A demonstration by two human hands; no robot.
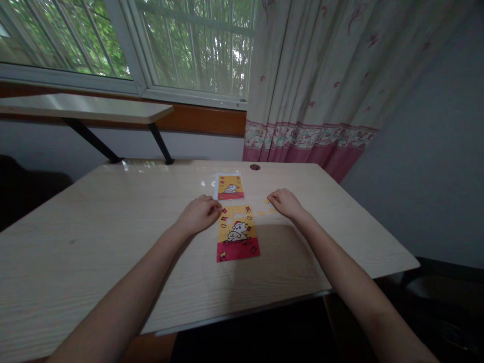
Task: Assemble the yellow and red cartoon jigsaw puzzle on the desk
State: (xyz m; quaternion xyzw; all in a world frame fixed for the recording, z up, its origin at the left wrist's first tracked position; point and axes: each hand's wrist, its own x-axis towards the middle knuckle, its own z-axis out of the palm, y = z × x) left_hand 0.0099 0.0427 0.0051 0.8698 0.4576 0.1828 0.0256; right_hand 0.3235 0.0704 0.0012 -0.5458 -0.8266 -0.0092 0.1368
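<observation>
A yellow and red puzzle picture (237,233) with a cartoon animal lies flat in the middle of the wooden table (94,227). Behind it lies a smaller card (229,187) with the same picture and a white border. My left hand (199,214) rests at the puzzle's top left corner, fingers curled and pinched against its edge. My right hand (285,202) is curled over the table to the right, fingertips at several small yellow loose pieces (262,212). What either hand holds is hidden.
A round cable hole (254,167) sits near the table's far edge. A narrow shelf on black brackets (86,108) runs under the window at back left. A flowered curtain (321,101) hangs at back right. The table's right edge drops off near a grey wall.
</observation>
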